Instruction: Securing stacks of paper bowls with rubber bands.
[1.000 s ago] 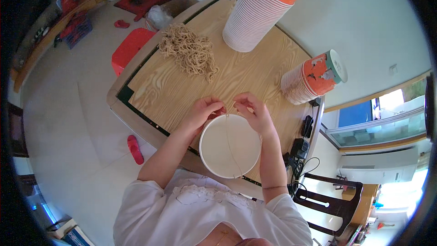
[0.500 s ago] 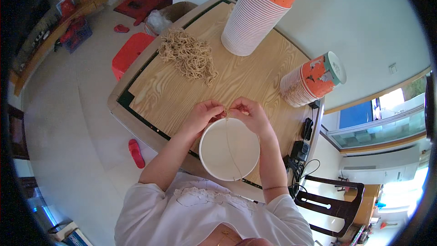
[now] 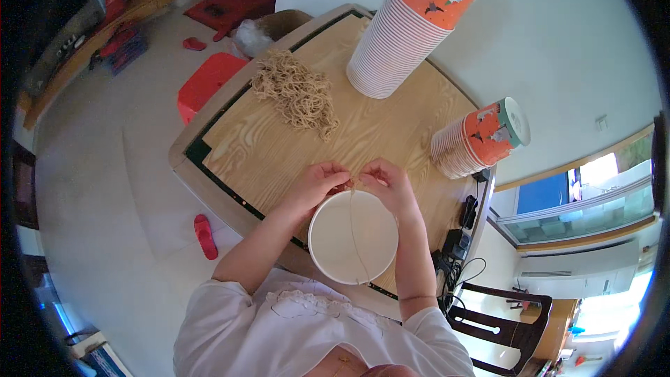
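Observation:
A round paper bucket (image 3: pixel 331 246), white inside, stands mouth-up near the table's front edge, close to my body. A thin tan twine (image 3: pixel 354 230) runs across its mouth from the near rim to the far rim. At the far rim my left hand (image 3: pixel 319 187) pinches the twine between thumb and fingers. Just to the right of it, my right hand (image 3: pixel 388 186) pinches the same twine, fingertips a small gap apart. Whether there is a knot at the rim is too small to tell. Beyond my hands lies a tangled heap of twine (image 3: pixel 296 94).
A tall stack of paper buckets (image 3: pixel 391 42) stands at the back, and a shorter orange-and-green stack (image 3: pixel 464 141) lies tilted to the right. Black adapters and cables (image 3: pixel 455 251) line the table's right edge. A red stool (image 3: pixel 209 84) and a dark chair (image 3: pixel 502 321) flank the table.
My fingertips have drawn slightly apart at the far rim, both still pinching the twine. The whole view has shifted a little, so the table appears lower.

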Demonstrator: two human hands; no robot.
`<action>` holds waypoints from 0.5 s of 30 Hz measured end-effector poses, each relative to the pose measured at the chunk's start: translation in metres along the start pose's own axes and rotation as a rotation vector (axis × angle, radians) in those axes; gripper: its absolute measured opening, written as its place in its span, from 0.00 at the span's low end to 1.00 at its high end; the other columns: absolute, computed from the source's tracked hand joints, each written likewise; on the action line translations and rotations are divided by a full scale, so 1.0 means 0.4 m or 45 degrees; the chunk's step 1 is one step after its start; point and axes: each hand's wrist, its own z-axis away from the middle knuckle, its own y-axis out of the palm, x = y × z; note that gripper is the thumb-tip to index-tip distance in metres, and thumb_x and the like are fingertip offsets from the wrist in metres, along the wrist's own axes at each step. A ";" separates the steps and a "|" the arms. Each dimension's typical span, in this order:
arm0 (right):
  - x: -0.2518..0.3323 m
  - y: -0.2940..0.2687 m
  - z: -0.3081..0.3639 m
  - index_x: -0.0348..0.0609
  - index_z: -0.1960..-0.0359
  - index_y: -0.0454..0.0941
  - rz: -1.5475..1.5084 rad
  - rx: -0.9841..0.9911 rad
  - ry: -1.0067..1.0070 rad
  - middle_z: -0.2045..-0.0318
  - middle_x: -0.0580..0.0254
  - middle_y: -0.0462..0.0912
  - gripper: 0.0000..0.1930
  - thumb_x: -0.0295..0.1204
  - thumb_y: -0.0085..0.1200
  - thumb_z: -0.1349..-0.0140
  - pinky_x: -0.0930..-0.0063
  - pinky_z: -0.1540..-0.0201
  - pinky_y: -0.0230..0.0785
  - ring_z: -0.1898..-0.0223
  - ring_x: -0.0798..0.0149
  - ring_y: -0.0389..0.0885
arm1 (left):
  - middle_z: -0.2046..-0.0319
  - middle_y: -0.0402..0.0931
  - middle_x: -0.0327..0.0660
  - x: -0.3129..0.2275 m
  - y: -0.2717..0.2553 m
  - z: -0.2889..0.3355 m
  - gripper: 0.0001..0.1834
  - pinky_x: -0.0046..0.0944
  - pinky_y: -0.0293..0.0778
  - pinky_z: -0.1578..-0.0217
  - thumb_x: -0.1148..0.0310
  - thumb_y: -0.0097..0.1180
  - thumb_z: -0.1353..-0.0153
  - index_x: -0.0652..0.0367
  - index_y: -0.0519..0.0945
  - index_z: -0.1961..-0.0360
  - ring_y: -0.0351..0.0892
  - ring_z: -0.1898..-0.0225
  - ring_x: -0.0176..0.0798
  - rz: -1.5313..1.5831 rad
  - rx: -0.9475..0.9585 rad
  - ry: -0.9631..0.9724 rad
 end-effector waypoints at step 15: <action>0.052 0.014 0.017 0.36 0.70 0.77 0.221 -0.037 -0.173 0.74 0.65 0.79 0.05 0.23 0.59 0.48 0.77 0.60 0.68 0.68 0.73 0.76 | 0.73 0.76 0.35 -0.004 0.009 0.005 0.06 0.25 0.71 0.71 0.70 0.56 0.43 0.60 0.77 0.66 0.74 0.72 0.26 -0.040 -0.043 -0.008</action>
